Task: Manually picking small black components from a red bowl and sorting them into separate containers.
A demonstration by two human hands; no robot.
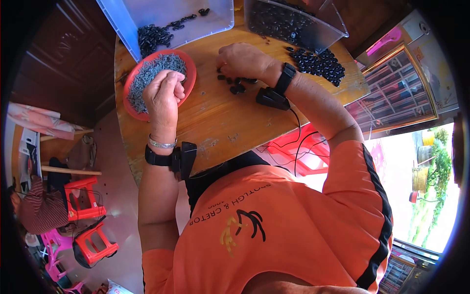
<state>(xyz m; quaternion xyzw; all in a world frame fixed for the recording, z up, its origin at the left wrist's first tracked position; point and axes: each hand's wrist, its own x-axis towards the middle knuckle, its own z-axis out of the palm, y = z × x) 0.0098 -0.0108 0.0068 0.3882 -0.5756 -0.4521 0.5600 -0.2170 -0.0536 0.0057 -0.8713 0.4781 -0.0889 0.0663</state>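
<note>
My left hand [166, 93] is closed, fingers curled in, over the near right rim of a round red-orange dish [192, 73]. Whatever it may hold is hidden by the fingers. Small thin grey pieces like screws [155, 71] heap the dish. On the wooden table [210, 122], my right hand [247, 61] reaches down with bent fingers drawn together. Its fingertips are mostly out of sight beside a few small black oval pieces [237, 88]. Farther right lies a larger spread of similar glossy black pieces [323, 66].
Behind the dish stands a clear plastic bin [196, 32] with black pieces inside. Another clear bin [298, 29], full of black pieces, is at the back right. Black devices [186, 159] are strapped to both wrists, with a cable at the right. Red stools [95, 242] stand at lower left.
</note>
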